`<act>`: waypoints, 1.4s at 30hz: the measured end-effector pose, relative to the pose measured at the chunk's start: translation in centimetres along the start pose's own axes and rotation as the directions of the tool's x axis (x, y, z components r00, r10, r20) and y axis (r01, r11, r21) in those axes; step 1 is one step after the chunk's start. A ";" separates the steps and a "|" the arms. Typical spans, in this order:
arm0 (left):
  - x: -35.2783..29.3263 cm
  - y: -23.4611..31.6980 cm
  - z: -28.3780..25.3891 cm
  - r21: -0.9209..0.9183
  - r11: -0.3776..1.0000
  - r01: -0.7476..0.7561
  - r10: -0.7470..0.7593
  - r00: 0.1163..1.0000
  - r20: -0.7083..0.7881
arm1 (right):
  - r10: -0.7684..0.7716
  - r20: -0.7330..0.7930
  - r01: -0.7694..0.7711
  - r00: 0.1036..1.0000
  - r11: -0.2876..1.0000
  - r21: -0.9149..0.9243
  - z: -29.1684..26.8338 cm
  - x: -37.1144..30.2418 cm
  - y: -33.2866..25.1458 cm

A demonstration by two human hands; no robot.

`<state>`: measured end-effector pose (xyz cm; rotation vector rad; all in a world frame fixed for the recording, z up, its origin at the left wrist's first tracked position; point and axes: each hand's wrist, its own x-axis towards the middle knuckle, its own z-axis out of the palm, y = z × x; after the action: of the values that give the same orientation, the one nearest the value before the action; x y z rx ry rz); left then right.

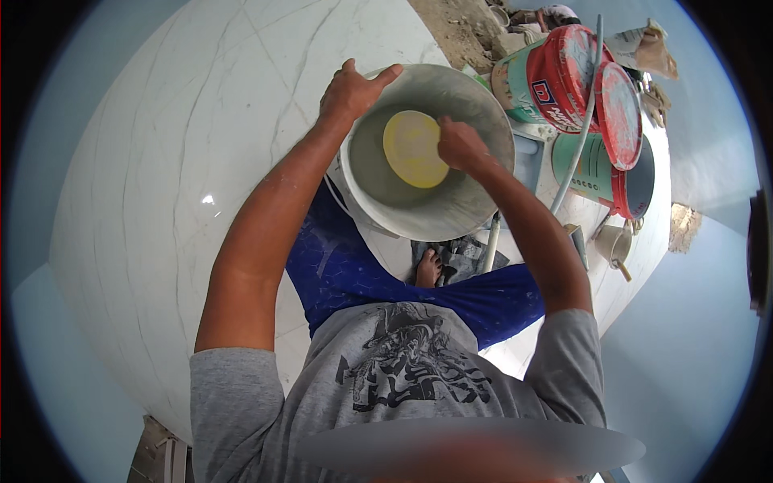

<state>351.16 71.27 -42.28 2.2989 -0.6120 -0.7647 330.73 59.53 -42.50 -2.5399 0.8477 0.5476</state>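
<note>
Bucket (pixel 451 205) tilted: your left hand (pixel 348 92) grips rim, right hand (pixel 459 143) fingers pinch yellow sponge (pixel 412 149); slipping grip tips bucket onto tile floor (pixel 185 161).

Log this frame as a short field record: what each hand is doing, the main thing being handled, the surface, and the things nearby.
left hand: left hand grips the rim of the grey bucket, thumb over the edge
right hand: right hand inside the bucket, fingers on the yellow round sponge
bucket contents: murky grey liquid; depth cannot be told
surface: white marble-look floor
nearby: red-lidded paint buckets, white hose, bare foot on a grey rag
</note>
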 end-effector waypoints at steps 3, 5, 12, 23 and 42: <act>-0.4 -0.1 -0.4 0.047 0.999 0.011 -0.009 0.999 -0.034 | -0.047 -0.004 0.046 0.999 0.999 -0.020 5.2 3.9 -0.2; -0.2 1.7 0.8 0.036 0.999 -0.015 0.016 1.000 -0.014 | -0.088 -0.072 0.088 0.994 0.996 -0.005 9.9 6.2 4.2; 0.2 -0.4 0.5 0.015 1.000 -0.012 0.012 0.999 -0.044 | 0.141 0.506 -0.307 0.851 0.915 0.261 7.8 6.1 4.7; 0.6 -0.1 0.3 0.010 1.000 -0.021 0.021 1.000 0.005 | 0.047 0.304 -0.244 0.952 0.716 0.654 -6.0 -2.5 2.6; 1.7 -0.6 0.3 0.112 0.992 -0.055 0.051 0.998 0.042 | 0.599 -0.108 -0.164 0.794 0.382 0.910 -12.9 -35.7 23.1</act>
<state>352.29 70.53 -43.48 2.3651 -0.7487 -0.7694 292.80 53.20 -20.22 -1.4428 1.4520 -0.3465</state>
